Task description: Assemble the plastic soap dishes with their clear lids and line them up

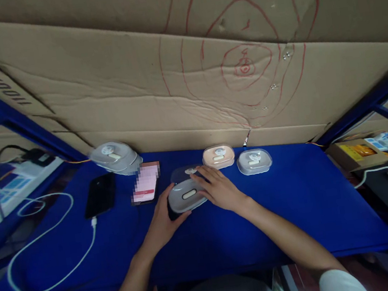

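Note:
A grey oval plastic box (pixel 177 202) with a cream oval piece on its face is held just above the blue table, near its middle. My left hand (pixel 163 223) is closed round the box's left end, thumb along the front edge. My right hand (pixel 223 190) grips the right end, its fingers reaching over the top. Behind the box's upper edge shows a clear plastic part (pixel 178 174) with a white round piece (pixel 190 170) by my right fingertips. Whether the clear part is attached, I cannot tell.
Behind stand a peach box (pixel 209 157), a white box (pixel 261 163) and stacked clear containers (pixel 121 162). A lit phone (pixel 146 183) and a dark phone (pixel 99 195) on a white cable (pixel 56 228) lie left. Cardboard (pixel 116 74) walls the back; a carton (pixel 345 156) stands right.

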The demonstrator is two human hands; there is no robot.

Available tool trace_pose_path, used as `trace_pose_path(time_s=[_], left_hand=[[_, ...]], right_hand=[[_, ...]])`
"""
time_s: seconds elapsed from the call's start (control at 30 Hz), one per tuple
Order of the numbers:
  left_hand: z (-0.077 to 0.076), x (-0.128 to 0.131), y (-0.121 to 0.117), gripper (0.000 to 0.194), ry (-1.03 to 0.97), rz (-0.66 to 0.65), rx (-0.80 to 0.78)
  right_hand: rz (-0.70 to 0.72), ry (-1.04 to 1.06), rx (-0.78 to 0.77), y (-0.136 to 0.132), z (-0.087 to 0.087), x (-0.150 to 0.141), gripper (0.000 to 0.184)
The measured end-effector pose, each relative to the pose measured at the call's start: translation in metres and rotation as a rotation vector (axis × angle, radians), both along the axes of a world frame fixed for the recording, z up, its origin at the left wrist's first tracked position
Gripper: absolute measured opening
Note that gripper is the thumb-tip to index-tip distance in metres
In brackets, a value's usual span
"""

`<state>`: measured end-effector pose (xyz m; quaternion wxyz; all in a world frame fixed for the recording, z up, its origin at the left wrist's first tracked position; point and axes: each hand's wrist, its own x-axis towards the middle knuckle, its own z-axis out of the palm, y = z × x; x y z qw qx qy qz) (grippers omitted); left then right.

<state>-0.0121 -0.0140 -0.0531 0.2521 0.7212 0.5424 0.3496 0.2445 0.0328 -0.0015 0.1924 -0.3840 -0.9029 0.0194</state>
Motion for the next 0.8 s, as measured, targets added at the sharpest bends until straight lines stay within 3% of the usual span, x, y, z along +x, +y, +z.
trace_pose_path(time_s=[0.33, 0.5, 0.8], left_hand=[[-0.003, 0.002, -0.003, 0.092, -0.017, -0.058, -0.002], [-0.003, 0.000, -0.004, 0.097, -0.046, -0.090, -0.019], [0.000, 0.001, -0.005, 0.092, 0.004, -0.076, -0.070]], right_hand=[[-0.044, 0.069, -0.026, -0.039, -0.018, 0.016, 0.046], [0.021, 0.062, -0.053, -0.042, -0.028, 0.014, 0.055], [0.035, 0.096, -0.116, -0.040, -0.034, 0.018, 0.048]])
